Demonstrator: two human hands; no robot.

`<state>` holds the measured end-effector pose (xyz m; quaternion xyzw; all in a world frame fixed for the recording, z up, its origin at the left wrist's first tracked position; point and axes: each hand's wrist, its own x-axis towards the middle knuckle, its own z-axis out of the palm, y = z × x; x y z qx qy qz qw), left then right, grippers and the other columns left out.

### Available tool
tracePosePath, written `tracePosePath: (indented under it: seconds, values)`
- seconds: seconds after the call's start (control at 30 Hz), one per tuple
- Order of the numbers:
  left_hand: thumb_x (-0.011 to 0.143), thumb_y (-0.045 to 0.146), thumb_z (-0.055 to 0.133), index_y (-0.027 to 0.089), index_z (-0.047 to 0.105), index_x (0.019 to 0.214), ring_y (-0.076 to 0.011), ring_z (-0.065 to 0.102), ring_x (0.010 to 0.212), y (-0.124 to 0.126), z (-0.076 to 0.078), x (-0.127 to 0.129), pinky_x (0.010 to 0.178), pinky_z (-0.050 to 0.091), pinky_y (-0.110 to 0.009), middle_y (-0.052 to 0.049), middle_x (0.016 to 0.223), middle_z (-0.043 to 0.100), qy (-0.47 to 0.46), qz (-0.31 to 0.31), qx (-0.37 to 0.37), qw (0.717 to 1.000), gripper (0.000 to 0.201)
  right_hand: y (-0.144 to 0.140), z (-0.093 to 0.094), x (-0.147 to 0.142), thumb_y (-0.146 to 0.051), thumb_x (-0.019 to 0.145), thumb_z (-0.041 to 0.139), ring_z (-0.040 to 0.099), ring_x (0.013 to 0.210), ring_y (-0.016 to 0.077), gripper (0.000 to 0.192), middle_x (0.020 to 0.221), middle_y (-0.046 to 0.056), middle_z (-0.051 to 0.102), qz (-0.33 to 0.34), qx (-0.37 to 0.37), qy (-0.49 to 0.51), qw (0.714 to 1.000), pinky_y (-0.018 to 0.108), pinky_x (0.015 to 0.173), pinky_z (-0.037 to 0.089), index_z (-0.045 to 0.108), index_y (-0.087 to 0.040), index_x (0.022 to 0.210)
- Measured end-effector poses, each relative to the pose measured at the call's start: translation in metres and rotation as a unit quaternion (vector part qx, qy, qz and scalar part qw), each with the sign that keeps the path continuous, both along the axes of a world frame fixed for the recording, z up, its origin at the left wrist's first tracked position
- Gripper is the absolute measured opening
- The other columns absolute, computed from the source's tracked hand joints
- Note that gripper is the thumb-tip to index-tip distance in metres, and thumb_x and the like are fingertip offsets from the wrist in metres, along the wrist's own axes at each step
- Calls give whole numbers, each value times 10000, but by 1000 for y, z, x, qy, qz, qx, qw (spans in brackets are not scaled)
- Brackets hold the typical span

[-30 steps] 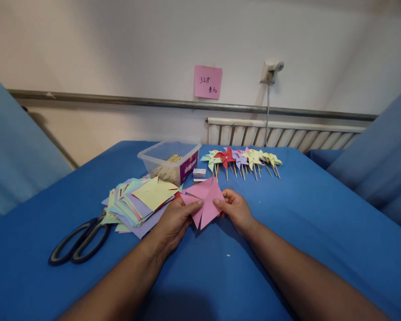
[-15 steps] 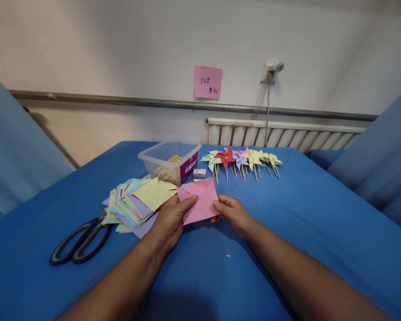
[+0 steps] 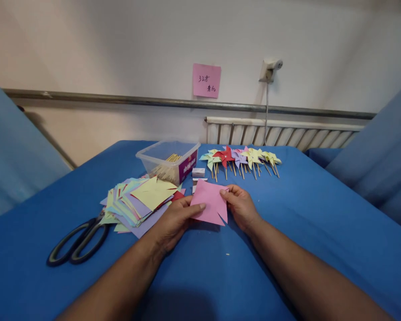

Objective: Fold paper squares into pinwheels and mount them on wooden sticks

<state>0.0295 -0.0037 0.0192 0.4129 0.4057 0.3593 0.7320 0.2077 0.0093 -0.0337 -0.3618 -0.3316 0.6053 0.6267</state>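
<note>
A square of pink paper [image 3: 211, 200] with slits cut in from its corners is held up over the table between both hands. My left hand [image 3: 180, 218] pinches its left edge, thumb on top. At the upper right corner, my right hand [image 3: 241, 206] grips it between thumb and fingers. Left of the paper lies a loose pile of coloured paper squares [image 3: 153, 192], a slit yellow one on top. Black-handled scissors [image 3: 78, 243] rest beside the pile, their blades hidden under it.
Behind the pile stands a clear plastic tub [image 3: 147, 157] of wooden sticks. Small boxes [image 3: 198, 172] sit beside it. Finished paper pinwheels [image 3: 225, 156] on sticks lie in a row at the back. A blue cloth [image 3: 287, 214] covers the table; a radiator [image 3: 287, 133] is behind.
The pink paper has been turned and shifted slightly right, so a slit now shows at its lower right. My right hand has moved from its lower right edge to the upper right corner.
</note>
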Motion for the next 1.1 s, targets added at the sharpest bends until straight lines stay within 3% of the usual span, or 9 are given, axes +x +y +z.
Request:
tracePosePath:
  seconds: [0.17,0.37,0.47,0.53,0.6,0.63,0.7,0.83,1.1]
  values:
    - [744,329,718,156,715,841,-162,612,693,1,5,-4,676,494,-268,-49,768,696,-29,19,11,999,198,-1,1,0,-395,623,805,490,531,97,314,601,-43,589,-2,24,-73,997,236,554,375,597,-178,715]
    - [702,283,749,100,708,862,-143,593,593,1,-4,-1,545,450,-225,-73,712,697,48,-3,7,999,247,0,-4,-4,-397,662,758,460,528,96,275,590,-48,547,1,64,-167,984,242,544,370,600,-179,718]
    - [712,258,736,88,706,890,-150,621,621,2,-9,0,576,474,-227,-92,745,714,60,15,3,998,248,-1,-5,-4,-381,730,700,522,597,124,231,685,-20,589,-47,103,-224,968,266,593,424,607,-188,816]
    - [719,254,733,90,703,894,-153,638,649,3,-10,0,610,496,-232,-95,774,720,54,46,-1,997,241,-5,0,-3,-346,777,660,585,750,165,219,853,28,632,-125,152,-287,938,309,693,465,606,-198,928]
    - [717,240,736,95,700,894,-159,651,686,3,-10,0,650,517,-243,-92,801,721,37,79,-3,996,231,-14,8,-3,-290,792,650,586,933,205,234,1019,66,621,-203,227,-367,879,354,801,465,600,-211,1006]
    - [712,226,739,99,699,880,-159,652,687,3,-9,0,656,526,-249,-85,798,719,27,94,-3,995,215,-19,13,-3,-266,802,640,574,985,216,227,1046,72,612,-207,269,-401,851,366,832,461,598,-218,1021]
    - [703,195,738,106,695,846,-156,648,672,3,-7,0,646,537,-254,-70,773,711,9,116,-3,993,174,-29,20,-6,-228,811,632,566,1007,218,238,1045,69,604,-164,338,-450,811,385,876,458,592,-232,1046]
    - [705,182,737,121,698,865,-157,646,691,3,-4,-1,640,544,-247,-62,783,708,-25,120,-2,992,175,-41,23,-15,-116,779,611,546,1048,223,374,1109,78,577,-64,377,-509,771,404,919,449,564,-235,1130]
    - [724,148,710,142,699,882,-149,648,726,4,-4,-2,677,546,-244,-56,836,715,-75,107,-24,991,159,-36,16,-17,-64,744,614,517,1093,223,395,1171,59,528,-42,373,-507,776,419,935,443,596,-270,1081]
